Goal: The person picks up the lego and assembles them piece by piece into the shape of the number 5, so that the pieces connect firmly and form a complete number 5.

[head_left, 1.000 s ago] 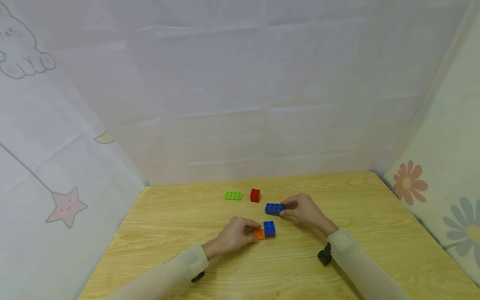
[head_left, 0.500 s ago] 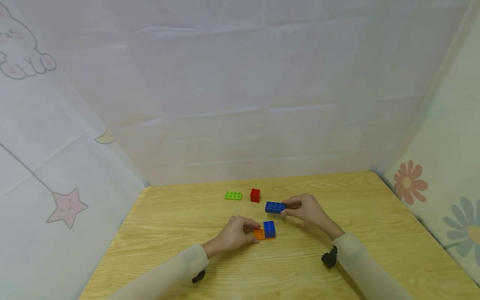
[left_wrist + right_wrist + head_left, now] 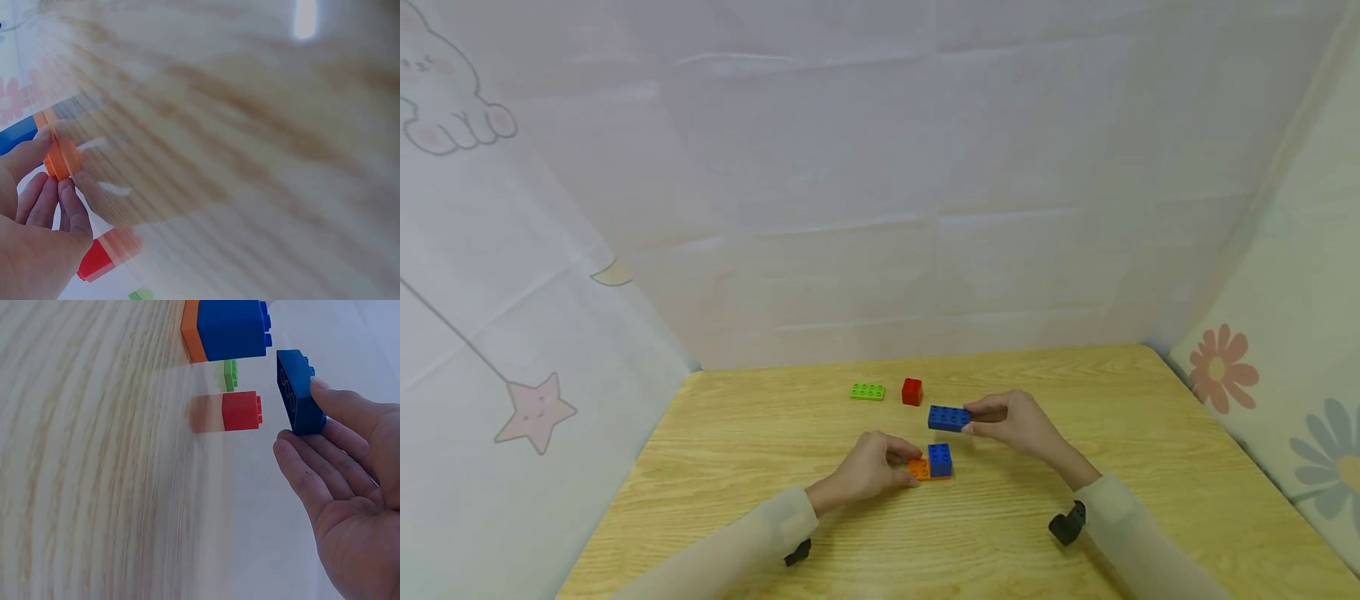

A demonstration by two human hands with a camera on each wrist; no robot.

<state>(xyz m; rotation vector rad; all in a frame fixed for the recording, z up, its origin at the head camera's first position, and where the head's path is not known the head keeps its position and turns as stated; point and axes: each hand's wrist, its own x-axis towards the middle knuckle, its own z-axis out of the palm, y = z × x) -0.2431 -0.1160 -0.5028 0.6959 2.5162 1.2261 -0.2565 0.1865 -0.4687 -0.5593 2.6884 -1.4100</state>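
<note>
Long blue brick is pinched at its right end between the thumb and fingers of the right hand, and is held off the table, to the left of that hand's fingertips. By this end grip, most of its studs and its hollow underside are left uncovered, presumably so that it can be tilted or set down without fingers in the way.

The orange plate is gripped at its near end by the left hand, its sides held between thumb and fingers, probably to keep it from sliding. On the plate's other end, just right of the left fingertips, a small blue block is seated; bare studs are left between block and hand.

Beyond the left hand, the green plate and red block are left untouched.
</note>
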